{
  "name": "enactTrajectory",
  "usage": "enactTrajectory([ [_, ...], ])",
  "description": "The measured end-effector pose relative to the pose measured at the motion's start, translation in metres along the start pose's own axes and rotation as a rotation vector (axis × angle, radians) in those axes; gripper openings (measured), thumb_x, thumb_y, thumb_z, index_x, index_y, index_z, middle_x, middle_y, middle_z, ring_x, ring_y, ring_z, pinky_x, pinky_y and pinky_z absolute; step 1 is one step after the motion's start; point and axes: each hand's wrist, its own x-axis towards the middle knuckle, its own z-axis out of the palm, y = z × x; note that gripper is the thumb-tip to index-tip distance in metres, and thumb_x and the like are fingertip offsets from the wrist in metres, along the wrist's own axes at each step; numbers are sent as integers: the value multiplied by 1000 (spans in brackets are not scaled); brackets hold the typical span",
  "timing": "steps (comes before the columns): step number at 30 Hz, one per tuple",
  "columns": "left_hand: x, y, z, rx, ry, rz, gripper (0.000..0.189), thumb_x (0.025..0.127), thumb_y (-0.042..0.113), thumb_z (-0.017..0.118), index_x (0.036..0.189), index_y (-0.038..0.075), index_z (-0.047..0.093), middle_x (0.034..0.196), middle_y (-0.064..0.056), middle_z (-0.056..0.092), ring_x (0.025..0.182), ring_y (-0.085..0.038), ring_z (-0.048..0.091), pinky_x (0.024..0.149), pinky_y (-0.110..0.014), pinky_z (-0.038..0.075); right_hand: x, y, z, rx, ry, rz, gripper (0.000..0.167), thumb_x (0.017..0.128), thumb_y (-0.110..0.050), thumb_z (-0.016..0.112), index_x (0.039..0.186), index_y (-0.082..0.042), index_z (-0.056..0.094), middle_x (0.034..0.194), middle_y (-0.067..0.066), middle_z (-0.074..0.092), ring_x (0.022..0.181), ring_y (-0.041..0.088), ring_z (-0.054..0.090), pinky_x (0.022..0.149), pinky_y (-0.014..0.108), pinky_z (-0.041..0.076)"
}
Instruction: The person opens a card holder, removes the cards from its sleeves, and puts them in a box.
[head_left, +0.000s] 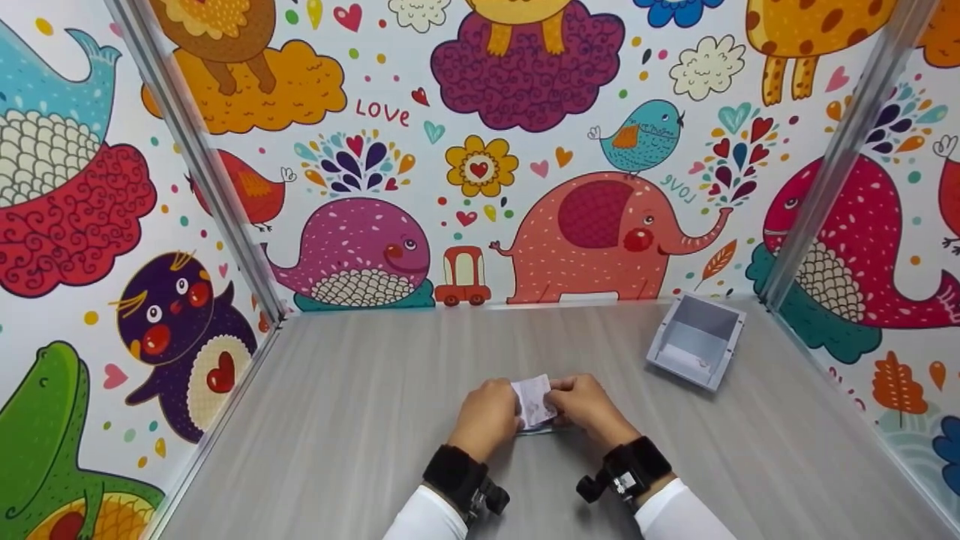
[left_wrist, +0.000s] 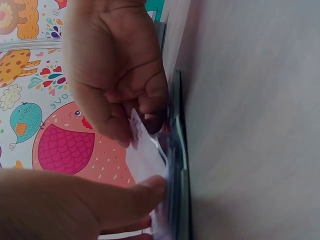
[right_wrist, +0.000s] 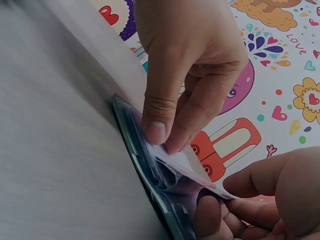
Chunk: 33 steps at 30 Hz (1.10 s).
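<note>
A pale pink printed card (head_left: 534, 397) stands partly up from a dark green card holder (left_wrist: 181, 150) with clear plastic pockets, which lies on the table between the hands. My right hand (head_left: 589, 406) pinches the card's edge between thumb and fingers. At the holder's other side my left hand (head_left: 487, 415) pinches the card and the pocket edge, thumb on one face and fingers on the other. The right wrist view has the left thumb (right_wrist: 156, 132) right at the clear pockets (right_wrist: 150, 157). Part of the holder is hidden under the hands in the head view.
A grey open bin (head_left: 696, 341) stands at the back right of the grey wood-grain table (head_left: 375, 390), with a pale slip lying in it. Printed cartoon panels (head_left: 480, 165) wall the table at the back and both sides, joined by metal corner posts (head_left: 202, 165).
</note>
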Motion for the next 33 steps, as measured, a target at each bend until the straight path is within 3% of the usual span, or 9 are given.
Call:
enactTrajectory([
  [6,1,1,1,-15,-26,-12,24,82,11,98,84,7,75,89,-9,74,82,-30,74,78,-48,62,-1,1,1,1,17,-8,23,101,-5,74,119,6,83,92,8,77,74,14,67,61,25,59],
  [12,2,0,2,-35,-36,-18,26,82,10,97,78,9,72,87,-8,73,78,-27,70,76,-46,61,0,-1,-4,-66,78,-40,18,96,-3,73,108,6,84,88,6,74,72,14,66,59,24,57],
  [17,2,-1,2,-23,-45,-2,24,82,11,97,75,9,74,86,-7,73,77,-25,69,76,-44,61,5,-3,-18,-187,124,-60,18,92,-4,72,102,4,84,89,6,74,72,14,62,57,23,50],
  [22,2,-2,0,-17,-38,28,20,80,12,98,74,10,79,84,-5,75,77,-22,70,75,-41,61,10,-5,-40,-240,143,-73,20,94,-6,70,106,7,81,93,11,75,69,16,64,54,27,56],
  [29,3,-2,0,-3,-46,37,15,83,13,98,79,10,84,87,-5,78,81,-23,73,77,-40,62,16,-9,-72,-337,207,-92,22,101,-11,71,112,5,80,105,16,79,93,23,69,78,28,54],
  [33,2,-2,1,-13,-59,22,13,84,14,98,83,9,86,90,-5,77,83,-23,74,80,-39,63,16,-11,-86,-345,249,-100,23,102,-12,70,114,5,81,108,19,80,98,28,71,84,33,56],
])
